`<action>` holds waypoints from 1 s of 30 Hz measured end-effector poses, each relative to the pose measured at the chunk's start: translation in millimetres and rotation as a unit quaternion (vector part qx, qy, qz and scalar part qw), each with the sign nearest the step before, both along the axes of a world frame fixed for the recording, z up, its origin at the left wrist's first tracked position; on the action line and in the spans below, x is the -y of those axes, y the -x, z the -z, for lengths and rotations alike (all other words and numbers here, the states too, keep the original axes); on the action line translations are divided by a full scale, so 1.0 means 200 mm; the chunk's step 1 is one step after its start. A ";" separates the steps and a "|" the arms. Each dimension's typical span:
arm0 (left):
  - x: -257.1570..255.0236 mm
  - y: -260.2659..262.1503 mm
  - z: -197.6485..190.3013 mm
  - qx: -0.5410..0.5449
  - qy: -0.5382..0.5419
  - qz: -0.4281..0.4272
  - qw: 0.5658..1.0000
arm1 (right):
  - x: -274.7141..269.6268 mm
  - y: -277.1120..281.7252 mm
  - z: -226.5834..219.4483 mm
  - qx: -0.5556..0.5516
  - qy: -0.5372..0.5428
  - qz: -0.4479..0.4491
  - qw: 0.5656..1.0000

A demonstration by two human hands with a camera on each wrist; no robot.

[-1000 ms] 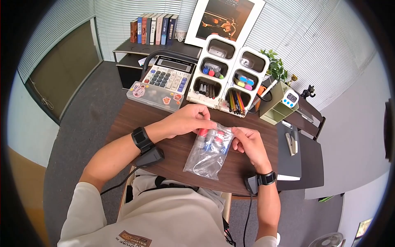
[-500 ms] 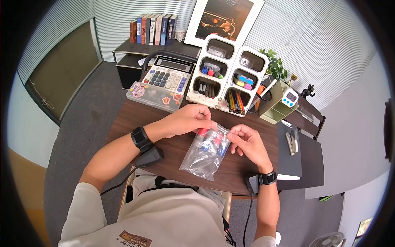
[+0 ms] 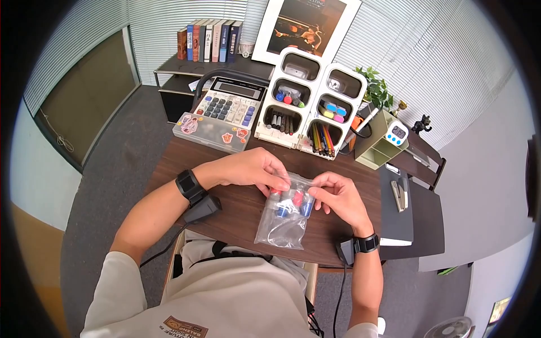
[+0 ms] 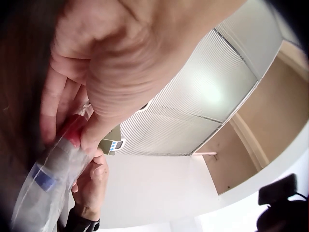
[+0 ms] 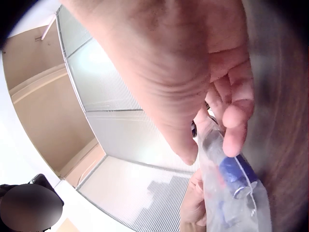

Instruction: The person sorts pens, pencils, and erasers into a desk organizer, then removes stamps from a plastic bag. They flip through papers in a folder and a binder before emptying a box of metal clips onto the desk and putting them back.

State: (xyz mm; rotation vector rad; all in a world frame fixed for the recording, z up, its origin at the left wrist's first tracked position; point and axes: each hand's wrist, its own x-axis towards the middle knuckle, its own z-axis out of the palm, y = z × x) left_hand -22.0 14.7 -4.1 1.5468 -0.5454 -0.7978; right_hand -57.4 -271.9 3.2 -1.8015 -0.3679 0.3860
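A clear plastic bag (image 3: 282, 234) hangs between my hands over the dark wooden desk, its top edge uppermost. Several small cylinders with red and blue parts are inside, near the top, among them a blue one (image 5: 236, 174). My left hand (image 3: 253, 169) pinches the bag's upper left corner between thumb and fingers, right by a red piece (image 4: 75, 129). At the upper right corner, my right hand (image 3: 342, 197) pinches the edge with thumb and forefinger, its other fingers loosely bent.
Beyond the hands stands a white organizer (image 3: 304, 104) holding markers and pencils. To its left are a large calculator (image 3: 231, 101) and a pencil case with stickers (image 3: 208, 134). A green holder with a timer (image 3: 383, 141) and a stapler (image 3: 399, 194) are on the right.
My left hand has shifted slightly down along the bag's top edge. The bag's lower end swung left, then back right, and the cylinders inside now show more plainly.
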 end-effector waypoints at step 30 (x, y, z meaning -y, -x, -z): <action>0.00 -0.02 0.03 0.065 -0.009 -0.027 0.997 | -0.01 0.01 -0.03 -0.072 0.057 -0.023 0.996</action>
